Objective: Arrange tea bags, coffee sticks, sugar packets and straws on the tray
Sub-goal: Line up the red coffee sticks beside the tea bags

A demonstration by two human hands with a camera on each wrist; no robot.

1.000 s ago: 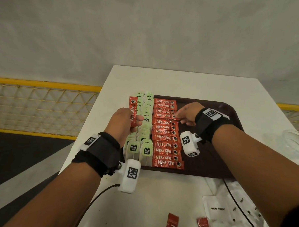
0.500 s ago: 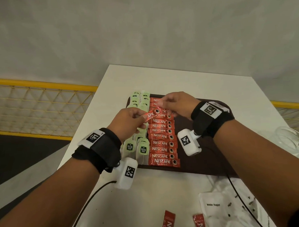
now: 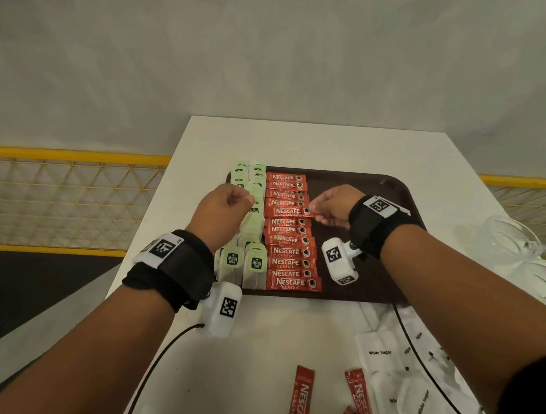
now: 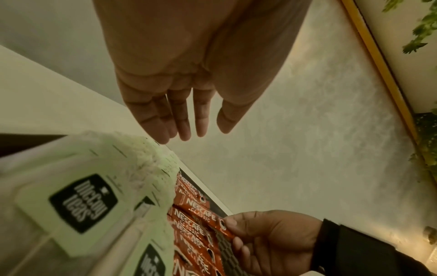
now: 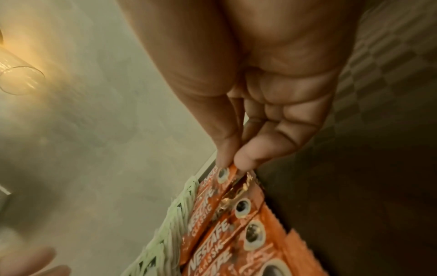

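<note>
Right hand (image 3: 334, 208) pinches the end of one red coffee stick (image 3: 292, 211) between thumb and fingertip, laying it across the column of coffee sticks (image 3: 291, 256) on the brown tray (image 3: 386, 186). Left hand (image 3: 223, 209) hovers over the tea bags (image 3: 251, 229) just left of that column, fingers relaxed, holding nothing. Sugar packets (image 3: 381, 352) and two loose coffee sticks (image 3: 302, 396) lie on the white surface (image 3: 265, 357) nearer the person.

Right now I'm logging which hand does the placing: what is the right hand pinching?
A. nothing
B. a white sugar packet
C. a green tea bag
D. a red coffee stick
D: the right hand pinches the end of a red coffee stick over the row on the tray.
</note>
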